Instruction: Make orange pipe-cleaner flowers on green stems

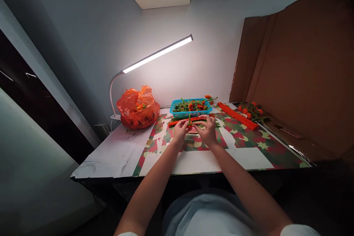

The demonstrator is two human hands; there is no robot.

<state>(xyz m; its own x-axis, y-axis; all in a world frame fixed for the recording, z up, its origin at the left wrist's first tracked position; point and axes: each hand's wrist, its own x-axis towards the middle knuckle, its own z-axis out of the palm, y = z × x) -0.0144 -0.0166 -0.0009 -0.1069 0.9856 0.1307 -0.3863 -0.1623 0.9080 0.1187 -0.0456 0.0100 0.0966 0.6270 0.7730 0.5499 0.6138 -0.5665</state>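
Observation:
Both hands meet over the middle of the table. My left hand (181, 129) is closed in a pinch on a short green stem with an orange piece (189, 121) that sticks up between the hands. My right hand (208, 129) is curled with its fingertips on the same piece. Just beyond the hands lie loose orange and green sticks (182, 120) on the patterned table cover (243, 143). A blue basket (173, 109) holding several green stems with orange flower heads stands right behind them.
An orange plastic bag (138, 108) sits at the back left by the base of a lit white desk lamp (157, 54). A bundle of orange sticks (238, 115) and finished orange flowers (250, 110) lie at the back right. Cardboard (298, 66) leans on the right.

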